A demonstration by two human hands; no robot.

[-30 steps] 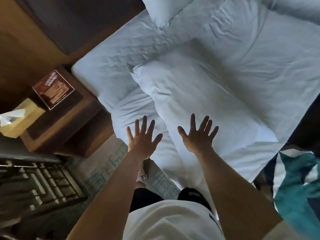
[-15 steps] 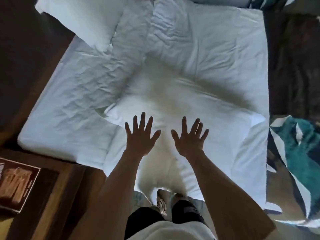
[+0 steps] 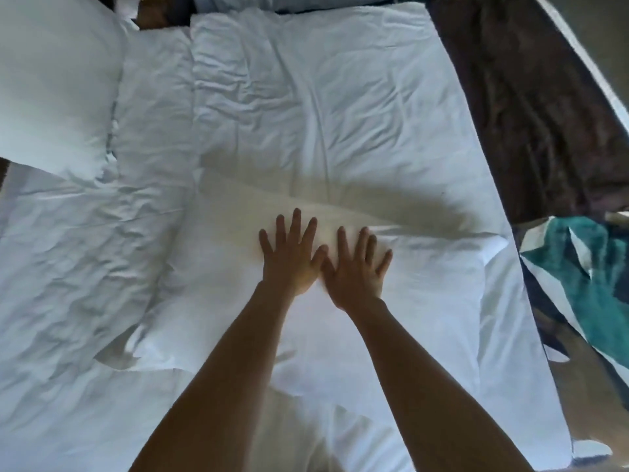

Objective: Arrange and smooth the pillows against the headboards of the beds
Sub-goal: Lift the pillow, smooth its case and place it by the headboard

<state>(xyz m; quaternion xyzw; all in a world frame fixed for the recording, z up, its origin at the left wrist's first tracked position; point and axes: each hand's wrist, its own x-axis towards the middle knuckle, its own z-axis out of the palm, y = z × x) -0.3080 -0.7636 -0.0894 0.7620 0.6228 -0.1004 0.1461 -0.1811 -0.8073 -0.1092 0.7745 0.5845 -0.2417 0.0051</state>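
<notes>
Both hands flat, fingers spread wide, holding nothing. Left hand (image 3: 291, 258) and right hand (image 3: 357, 267) press side by side, thumbs touching, on the middle of the white rectangular fabric pillow (image 3: 391, 301). That pillow lies directly under the palms on the white rumpled bed sheet (image 3: 85, 250); its long axis runs left to right across the view, so smoothing likely runs outward from centre toward each end. Neither hand is clearly nearer an end. Surface looks soft, plump, faintly creased near the right corner. A second white plump pillow (image 3: 51, 86) sits well apart at upper left. Headboard not clearly visible.
</notes>
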